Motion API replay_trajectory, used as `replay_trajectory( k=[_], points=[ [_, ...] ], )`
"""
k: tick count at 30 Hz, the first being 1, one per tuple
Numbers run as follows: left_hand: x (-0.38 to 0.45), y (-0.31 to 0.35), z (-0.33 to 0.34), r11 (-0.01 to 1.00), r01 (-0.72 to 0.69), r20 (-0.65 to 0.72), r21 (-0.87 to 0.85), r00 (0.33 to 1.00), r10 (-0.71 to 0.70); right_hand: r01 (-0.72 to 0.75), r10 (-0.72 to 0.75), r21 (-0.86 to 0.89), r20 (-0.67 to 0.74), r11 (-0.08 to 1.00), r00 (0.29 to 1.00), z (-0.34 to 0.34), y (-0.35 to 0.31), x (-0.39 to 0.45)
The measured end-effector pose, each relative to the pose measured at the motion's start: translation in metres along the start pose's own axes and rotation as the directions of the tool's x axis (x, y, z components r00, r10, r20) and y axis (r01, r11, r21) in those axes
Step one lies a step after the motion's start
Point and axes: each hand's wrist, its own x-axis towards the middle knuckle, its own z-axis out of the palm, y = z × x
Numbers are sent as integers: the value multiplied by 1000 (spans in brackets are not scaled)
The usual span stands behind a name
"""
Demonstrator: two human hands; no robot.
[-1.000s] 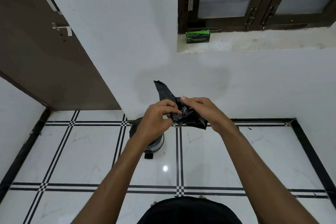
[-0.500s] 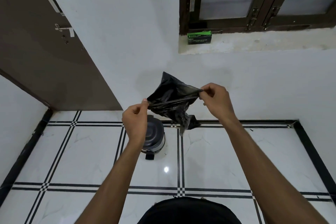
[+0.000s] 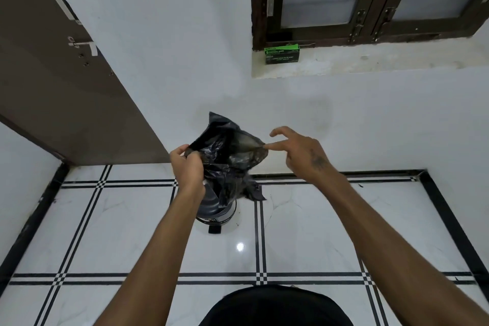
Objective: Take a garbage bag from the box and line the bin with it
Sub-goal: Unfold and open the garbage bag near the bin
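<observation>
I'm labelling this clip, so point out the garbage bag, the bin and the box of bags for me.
garbage bag [image 3: 227, 156], head view, on the crumpled black plastic between the hands.
bin [image 3: 211, 206], head view, on its dark lid below the bag.
box [image 3: 282, 54], head view, on its green front face, on the window ledge.

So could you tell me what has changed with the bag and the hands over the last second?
The hands drew apart, spreading the crumpled garbage bag open. The left hand grips one edge; the right hand now pinches the other with its remaining fingers spread. The bin and box stayed put.
</observation>
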Motion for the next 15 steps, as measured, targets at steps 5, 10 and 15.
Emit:
replay_trajectory(
  k=[5, 10, 15],
  points=[
    [-2, 1, -9, 959, -223, 142, 173, 969, 200, -199, 194, 188, 46, 962, 980, -3, 18, 4],
    [-21, 4, 1, 914, -359, 446, 187, 860, 247, -165, 106, 698, 128, 697, 986, -9, -12, 14],
    [-33, 9, 2, 880, -447, 672, 163, 703, 233, -156, -37, 700, 253, 697, 967, 1, -25, 30]
  ],
)
